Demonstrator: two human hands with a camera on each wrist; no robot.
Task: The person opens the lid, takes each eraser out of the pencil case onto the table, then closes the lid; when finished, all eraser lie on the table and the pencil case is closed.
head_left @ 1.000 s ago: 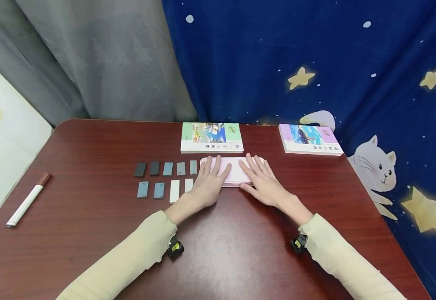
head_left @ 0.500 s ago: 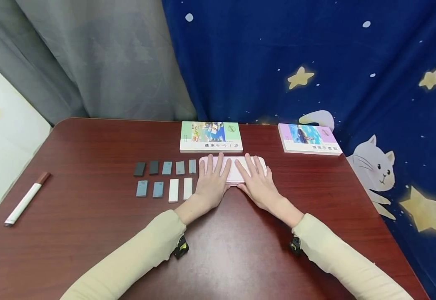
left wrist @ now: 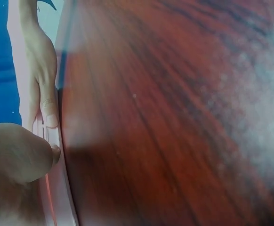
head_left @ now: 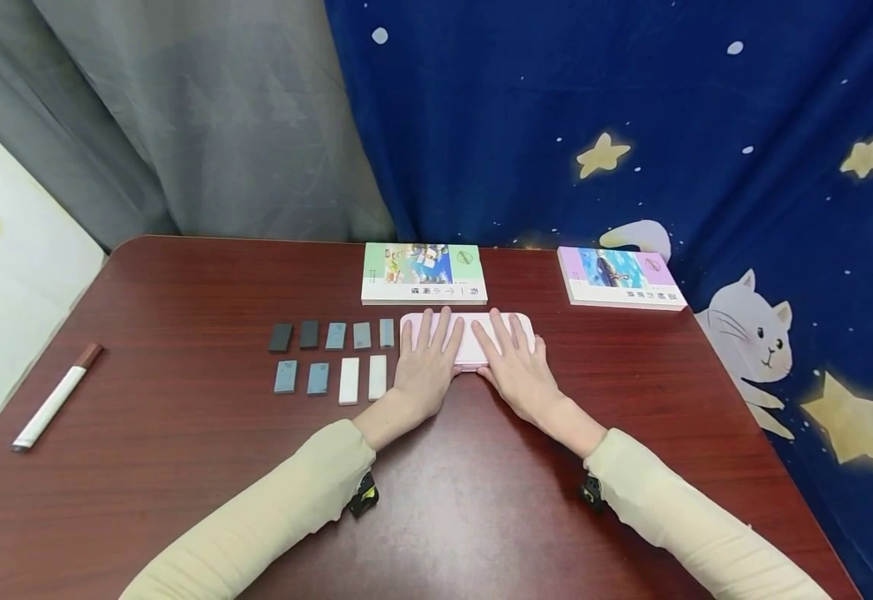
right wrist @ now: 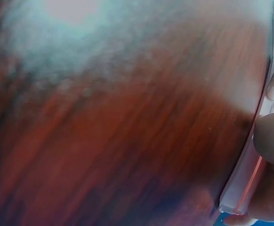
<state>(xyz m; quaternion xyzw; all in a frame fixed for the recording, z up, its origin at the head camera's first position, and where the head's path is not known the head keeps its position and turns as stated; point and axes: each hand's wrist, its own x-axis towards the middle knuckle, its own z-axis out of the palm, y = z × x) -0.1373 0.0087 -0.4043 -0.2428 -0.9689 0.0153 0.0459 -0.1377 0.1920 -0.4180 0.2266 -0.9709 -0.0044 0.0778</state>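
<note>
A flat pale pink case point(head_left: 470, 352) with rounded corners, like a pencil box, lies on the table below the green book. My left hand point(head_left: 423, 377) rests on its left part with fingers straight and spread. On the right part, my right hand point(head_left: 520, 377) lies the same way, mirrored. Both thumbs are at the near side of the case; the left wrist view shows the left thumb point(left wrist: 21, 153) against its front wall point(left wrist: 62, 202), near a small catch. In the right wrist view, the right thumb point(right wrist: 271, 137) touches that wall too.
Left of the case lie two rows of small blocks: black point(head_left: 281, 337), grey-blue point(head_left: 285, 377) and white point(head_left: 349, 382). A green book point(head_left: 424, 273) and a purple book point(head_left: 622, 278) lie at the table's back edge. A brown-capped white marker point(head_left: 53, 406) lies far left.
Over the last second both hands have shifted slightly, turning more straight forward on the case, and the thumbs have come to its near side. Since half a second ago they have barely moved.
</note>
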